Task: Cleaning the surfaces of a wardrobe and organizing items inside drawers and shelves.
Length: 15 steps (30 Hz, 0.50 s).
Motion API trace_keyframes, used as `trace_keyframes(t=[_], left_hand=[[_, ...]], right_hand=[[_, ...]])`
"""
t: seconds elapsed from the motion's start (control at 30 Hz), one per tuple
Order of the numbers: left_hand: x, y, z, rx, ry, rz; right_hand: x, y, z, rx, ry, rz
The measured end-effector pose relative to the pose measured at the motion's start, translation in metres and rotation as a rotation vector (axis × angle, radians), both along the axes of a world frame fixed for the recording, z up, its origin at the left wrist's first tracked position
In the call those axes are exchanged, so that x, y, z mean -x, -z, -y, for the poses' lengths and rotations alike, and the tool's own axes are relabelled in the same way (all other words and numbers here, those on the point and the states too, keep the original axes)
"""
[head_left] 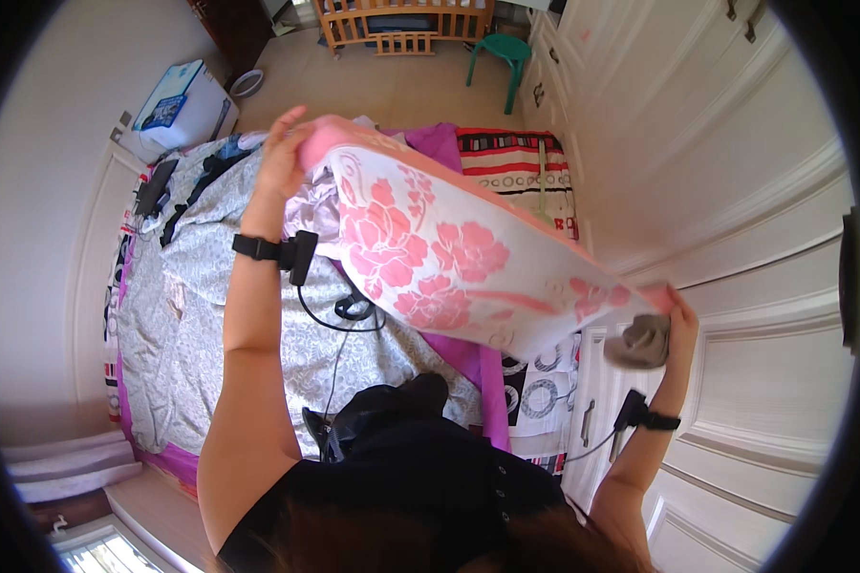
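A pink and white towel-like cloth (430, 248) with a flower pattern is stretched out in the air between my two hands. Up at the far left, my left hand (282, 158) grips one pink end, its thumb and fingers closed on the edge. My right hand (681, 325), out to the right beside the cabinet doors, holds the other end. A grey-brown bundled cloth (640, 342) hangs at the right hand; whether the fingers hold it too, I cannot tell. The cloth slants down toward the right and hides part of the bed.
Below lies a bed with a grey patterned quilt (210, 296), a purple sheet (437, 143) and a red-striped cover (506, 153). Black clothing (201, 191) lies at its left. White cabinets (698, 143) line the right. Beyond stand a green stool (504, 48), a wooden crib (401, 24) and a white box (196, 110).
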State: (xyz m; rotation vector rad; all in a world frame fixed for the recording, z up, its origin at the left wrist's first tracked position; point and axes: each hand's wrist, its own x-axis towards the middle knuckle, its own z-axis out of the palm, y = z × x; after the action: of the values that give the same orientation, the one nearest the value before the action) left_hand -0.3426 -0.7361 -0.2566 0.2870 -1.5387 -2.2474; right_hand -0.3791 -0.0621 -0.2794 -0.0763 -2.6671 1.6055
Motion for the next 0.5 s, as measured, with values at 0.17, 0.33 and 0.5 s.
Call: trace_keyframes(t=[0.17, 0.33, 0.5], left_hand=[[-0.009, -0.028, 0.039, 0.171, -0.218, -0.141], [-0.045, -0.008, 0.025, 0.327, -0.284, 0.022], [-0.109, 0.106, 0.036, 0.434, -0.122, 0.328]], right_hand=[[0.031, -0.017, 0.05, 0.154, 0.048, -0.166], [-0.01, 0.0, 0.053, 0.134, 0.164, 0.008], [-0.058, 0.092, 0.028, 0.127, 0.142, 0.091]])
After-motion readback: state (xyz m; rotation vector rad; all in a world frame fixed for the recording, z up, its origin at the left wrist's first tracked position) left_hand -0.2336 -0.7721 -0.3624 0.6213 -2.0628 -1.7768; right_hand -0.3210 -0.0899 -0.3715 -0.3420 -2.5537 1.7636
